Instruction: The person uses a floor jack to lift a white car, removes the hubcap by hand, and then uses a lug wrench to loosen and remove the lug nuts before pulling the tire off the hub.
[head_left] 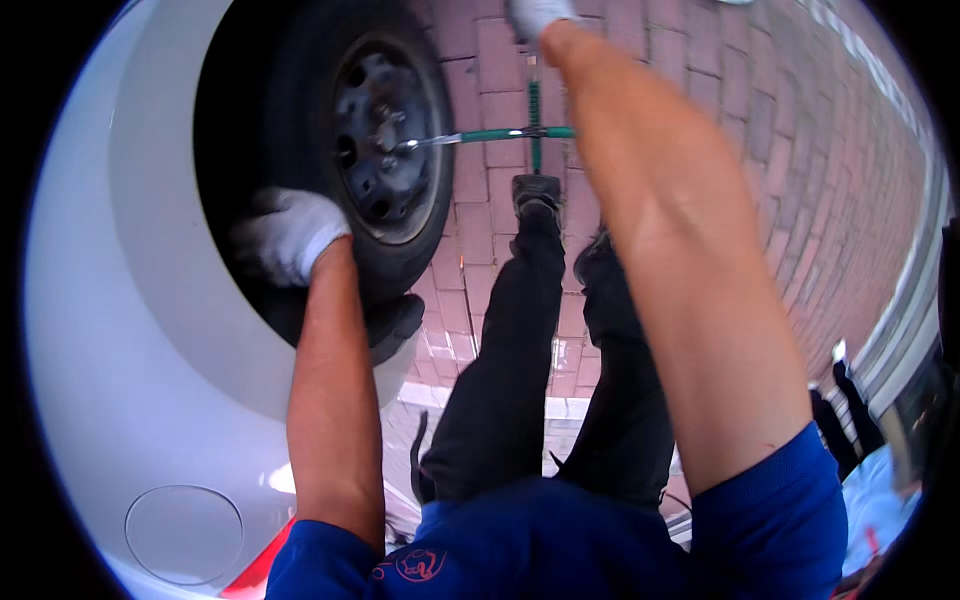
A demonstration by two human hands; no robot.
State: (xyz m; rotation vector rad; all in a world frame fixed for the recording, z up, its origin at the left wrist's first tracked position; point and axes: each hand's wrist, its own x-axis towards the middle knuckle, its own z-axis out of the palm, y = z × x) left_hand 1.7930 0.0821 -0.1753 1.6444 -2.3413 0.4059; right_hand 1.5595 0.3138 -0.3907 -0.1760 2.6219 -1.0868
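A four-way lug wrench (492,134) with green bars and bright metal ends reaches sideways from the hub of a wheel (382,140) with a dark steel rim. One wrench end sits at a nut near the rim's middle. My left hand (292,236), in a white glove, lies against the tyre (425,215) with fingers spread and blurred. My right hand (540,14), also in a white glove, is cut off by the top edge, just beyond the wrench's far end; its fingers are hidden. The near end of the crossing bar lies at my shoe (537,190).
Left of me stands a silver-white car body (200,370), its wheel arch around the tyre, with a round fuel flap (184,534) and a red lamp (258,565). Reddish brick paving (780,190) spreads underfoot. Another person's dark-clad legs (845,415) show at the lower right.
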